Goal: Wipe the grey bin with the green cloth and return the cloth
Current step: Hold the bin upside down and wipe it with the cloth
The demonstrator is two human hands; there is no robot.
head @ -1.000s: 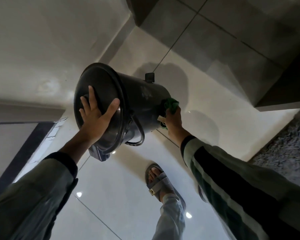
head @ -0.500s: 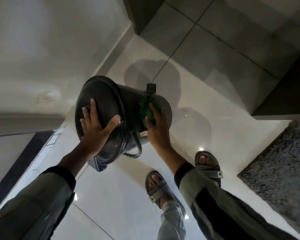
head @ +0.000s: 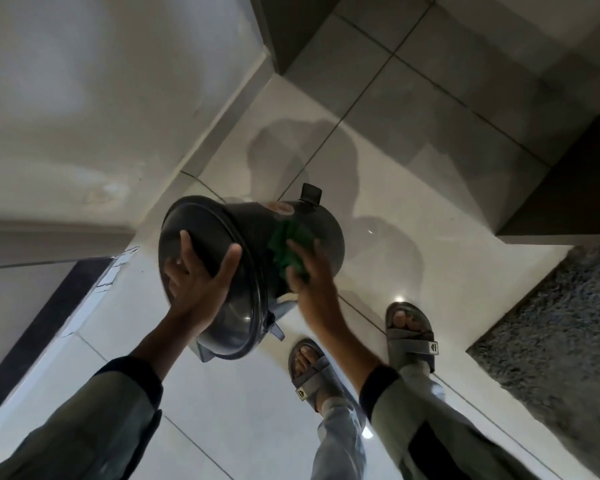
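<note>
The dark grey round bin [head: 321,223] is held tilted on its side above the floor, its lid end facing me. My left hand [head: 196,282] lies flat and spread against the lid, bracing it. My right hand [head: 310,271] presses the crumpled green cloth [head: 286,244] against the bin's curved side wall. A small black foot pedal [head: 311,193] sticks out at the bin's far end. Part of the cloth is hidden under my fingers.
Glossy white floor tiles [head: 239,410] lie below. My two feet in grey sandals [head: 411,330] stand just under the bin. A grey shaggy rug [head: 551,334] lies at the right. A white wall [head: 84,98] is at the left and a dark cabinet edge [head: 568,188] at the upper right.
My right hand with the cloth has moved from the bin's bottom end up onto its side wall and slid along it. The bin has dropped lower in view and turned slightly.
</note>
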